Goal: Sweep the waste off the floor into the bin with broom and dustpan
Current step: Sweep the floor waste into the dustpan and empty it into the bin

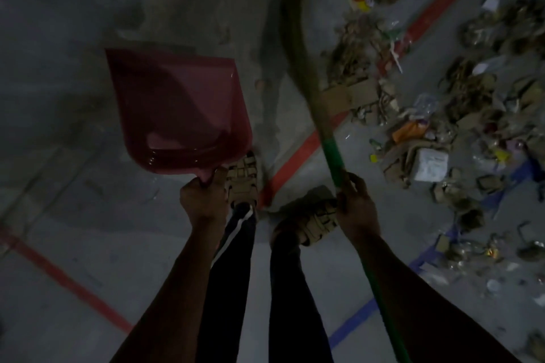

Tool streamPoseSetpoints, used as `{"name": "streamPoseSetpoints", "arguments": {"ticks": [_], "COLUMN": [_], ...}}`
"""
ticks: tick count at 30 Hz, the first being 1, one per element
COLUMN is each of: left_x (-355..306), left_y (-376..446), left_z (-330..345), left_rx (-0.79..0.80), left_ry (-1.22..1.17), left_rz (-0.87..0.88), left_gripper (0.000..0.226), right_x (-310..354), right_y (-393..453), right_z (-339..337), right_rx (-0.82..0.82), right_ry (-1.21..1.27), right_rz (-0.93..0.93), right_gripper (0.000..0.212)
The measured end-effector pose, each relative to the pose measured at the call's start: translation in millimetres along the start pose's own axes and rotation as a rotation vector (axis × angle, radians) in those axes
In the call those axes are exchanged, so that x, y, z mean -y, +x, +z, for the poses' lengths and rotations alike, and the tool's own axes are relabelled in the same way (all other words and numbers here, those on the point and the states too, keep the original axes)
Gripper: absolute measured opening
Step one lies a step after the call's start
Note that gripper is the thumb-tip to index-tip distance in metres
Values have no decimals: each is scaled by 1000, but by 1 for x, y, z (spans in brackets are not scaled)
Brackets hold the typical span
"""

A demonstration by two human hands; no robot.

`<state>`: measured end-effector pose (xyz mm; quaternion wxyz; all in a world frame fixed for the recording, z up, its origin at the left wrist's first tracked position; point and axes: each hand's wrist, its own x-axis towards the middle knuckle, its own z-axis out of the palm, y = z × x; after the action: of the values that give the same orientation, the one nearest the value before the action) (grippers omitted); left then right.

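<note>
My left hand grips the short handle of a red dustpan, which hangs empty above the grey floor, its mouth pointing away from me. My right hand grips the green handle of a broom; the brush end reaches up and away and is blurred. A wide spread of waste lies on the floor to the right: cardboard scraps, paper, plastic wrappers and a white box. No bin is in view.
My two sandalled feet stand between my hands on a grey concrete floor. A red tape line runs diagonally past my feet toward the waste. A blue tape line crosses at lower right. The scene is dim.
</note>
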<state>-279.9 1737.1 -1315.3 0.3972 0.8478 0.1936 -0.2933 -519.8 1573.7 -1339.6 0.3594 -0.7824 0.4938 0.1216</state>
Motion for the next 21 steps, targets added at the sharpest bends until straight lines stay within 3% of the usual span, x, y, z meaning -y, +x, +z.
{"name": "streamPoseSetpoints", "arguments": {"ticks": [6,15,21], "left_x": [-2,-27,-46], "left_y": [-1,22,39], "left_z": [1,8,11], "left_rx": [-19,30,19], "left_ry": [14,43,62], "left_rz": [-4,99,93], "left_gripper": [51,49,50], "right_x": [-6,-36,-15], "right_y": [8,34,27], "right_z": [21,-18,-22], "right_rx": [182,-121,-299], "right_ry": [-31,-99,20], "right_rz": [34,231,58], "right_gripper": [52,47,51]}}
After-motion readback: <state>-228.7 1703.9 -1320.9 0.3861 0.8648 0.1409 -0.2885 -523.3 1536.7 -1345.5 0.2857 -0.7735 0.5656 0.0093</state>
